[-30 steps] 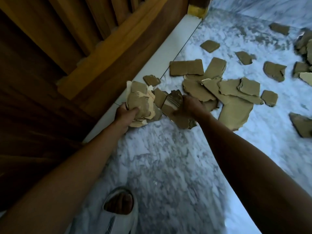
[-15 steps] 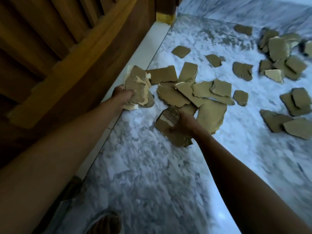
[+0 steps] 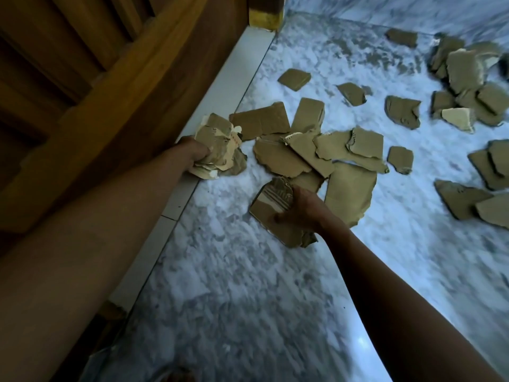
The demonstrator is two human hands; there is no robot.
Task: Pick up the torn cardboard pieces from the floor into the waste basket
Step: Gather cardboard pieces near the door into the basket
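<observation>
My left hand (image 3: 194, 154) grips a thick bundle of torn cardboard pieces (image 3: 219, 146) close to the white skirting. My right hand (image 3: 303, 209) holds a stack of brown cardboard pieces (image 3: 271, 208) just above the marble floor, thumb on top. Beyond both hands lies a heap of overlapping torn pieces (image 3: 325, 153), with one large piece (image 3: 349, 191) right of my right hand. Several more pieces (image 3: 468, 86) are scattered at the far right. No waste basket is in view.
A brown wooden door or panel (image 3: 82, 92) fills the left side, with a white skirting strip (image 3: 220, 89) along its foot. The white-grey marble floor (image 3: 248, 299) stretches out below my arms. A yellow-capped wooden post (image 3: 265, 16) stands at the top.
My right hand has drawn its stack of pieces back toward me, away from the heap. My left hand has kept its bundle by the skirting. The view has shifted right, showing more scattered pieces.
</observation>
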